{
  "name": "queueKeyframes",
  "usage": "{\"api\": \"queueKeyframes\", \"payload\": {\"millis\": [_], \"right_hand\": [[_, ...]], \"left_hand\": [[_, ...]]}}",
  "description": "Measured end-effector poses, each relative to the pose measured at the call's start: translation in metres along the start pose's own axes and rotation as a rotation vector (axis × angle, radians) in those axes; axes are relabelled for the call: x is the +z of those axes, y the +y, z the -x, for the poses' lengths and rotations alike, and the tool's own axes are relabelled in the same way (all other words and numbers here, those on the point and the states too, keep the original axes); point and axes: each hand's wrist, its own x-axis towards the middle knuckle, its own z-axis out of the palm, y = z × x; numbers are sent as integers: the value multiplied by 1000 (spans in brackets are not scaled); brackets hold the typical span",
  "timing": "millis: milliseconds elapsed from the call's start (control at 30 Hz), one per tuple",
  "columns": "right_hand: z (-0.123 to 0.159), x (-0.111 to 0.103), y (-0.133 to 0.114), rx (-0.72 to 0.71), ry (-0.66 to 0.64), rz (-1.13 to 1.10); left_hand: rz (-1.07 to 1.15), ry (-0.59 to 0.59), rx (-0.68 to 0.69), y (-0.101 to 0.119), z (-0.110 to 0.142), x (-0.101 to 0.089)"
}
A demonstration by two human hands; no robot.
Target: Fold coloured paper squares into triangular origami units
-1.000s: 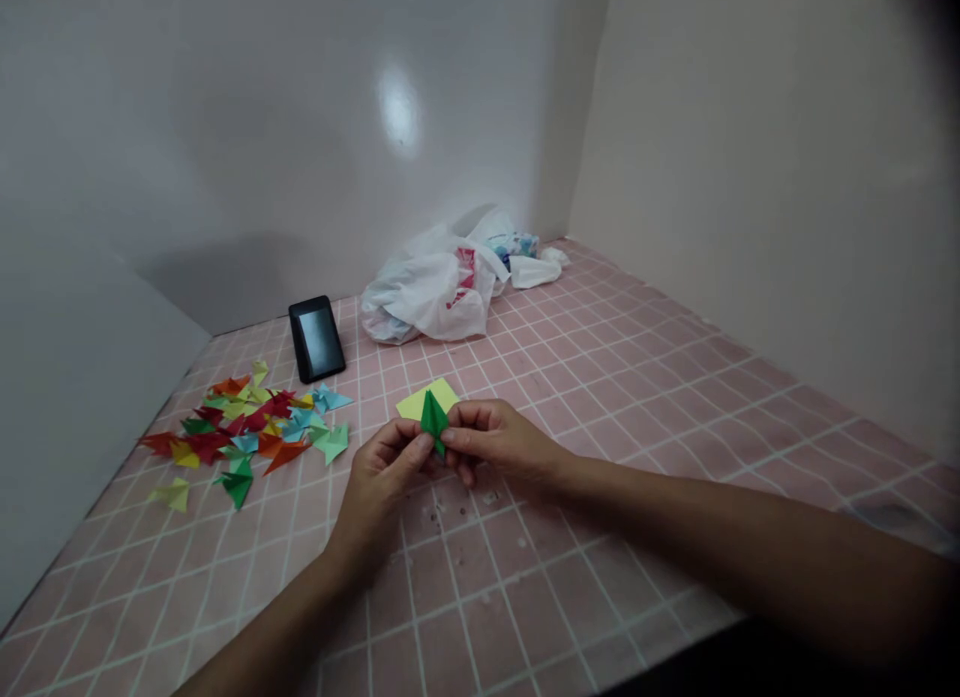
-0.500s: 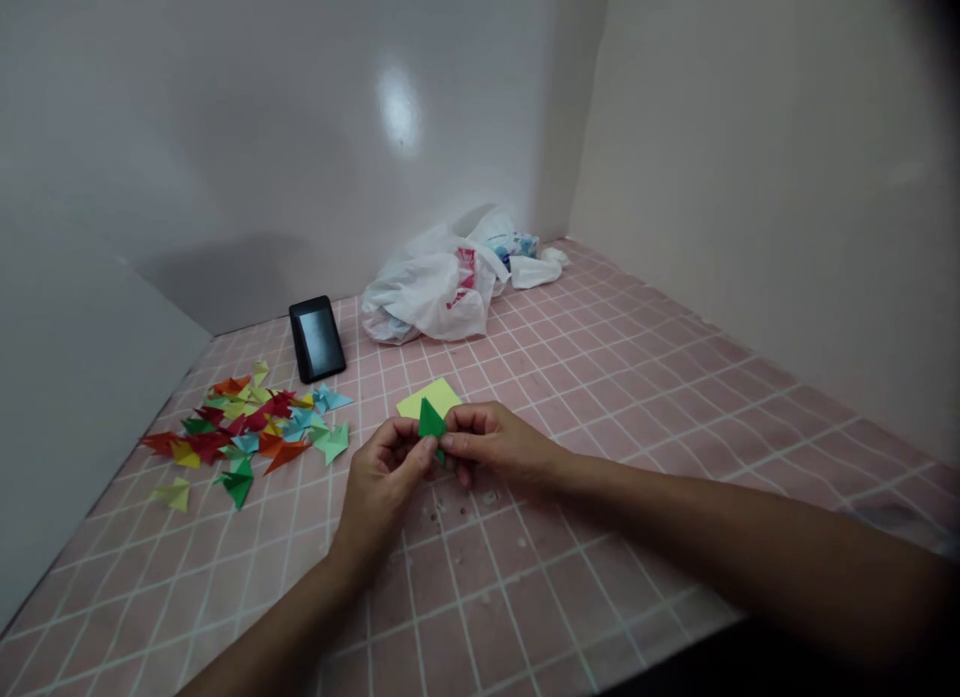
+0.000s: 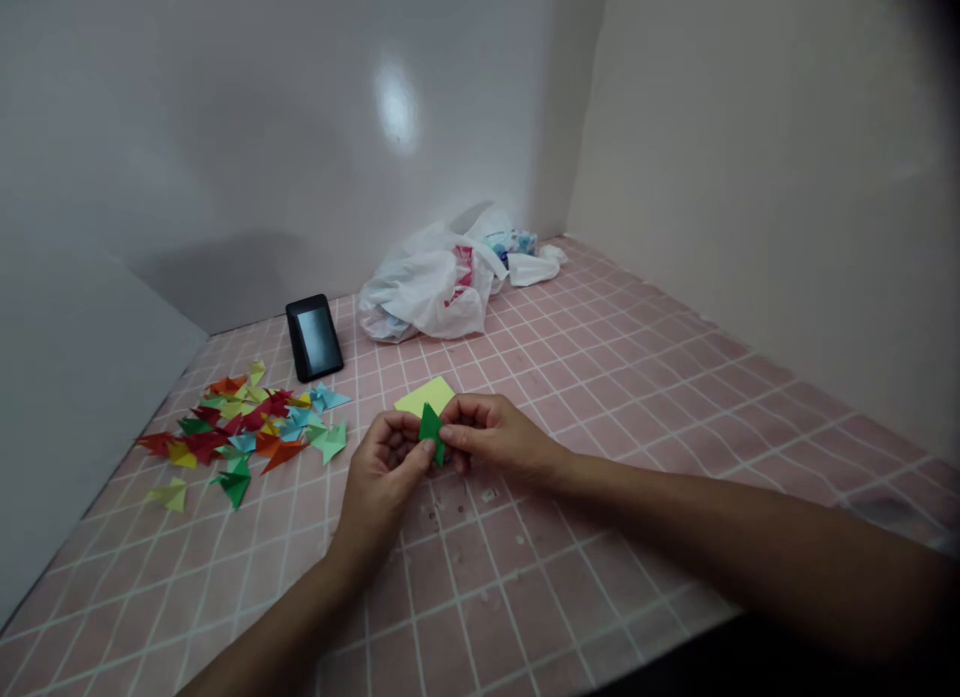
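A small piece of folded green origami paper (image 3: 430, 429), narrow and diamond-shaped, is held upright between my two hands. My left hand (image 3: 388, 459) pinches its left side, thumb in front. From the right, my right hand (image 3: 484, 433) grips the other edge between thumb and fingers. Just behind the hands a yellow paper sheet (image 3: 427, 391) lies on the table, partly covered by the green paper and my fingers. Off to the left is a pile of folded paper cranes (image 3: 247, 422) in red, orange, yellow, green and blue.
A black tablet-like device (image 3: 315, 339) leans near the back wall. Crumpled white plastic bags (image 3: 431, 287) lie to its right. Pink tile-patterned covering (image 3: 540, 577) spreads over the table, with walls at the left, back and right.
The green paper has turned a little between my fingers and now looks narrower. My right hand has shifted slightly up and left. The view has moved slightly.
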Motion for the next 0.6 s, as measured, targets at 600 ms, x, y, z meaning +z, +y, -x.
{"api": "queueKeyframes", "payload": {"millis": [600], "right_hand": [[5, 2, -4, -160, -20, 84]], "left_hand": [[-24, -5, 110, 1, 4, -4]]}}
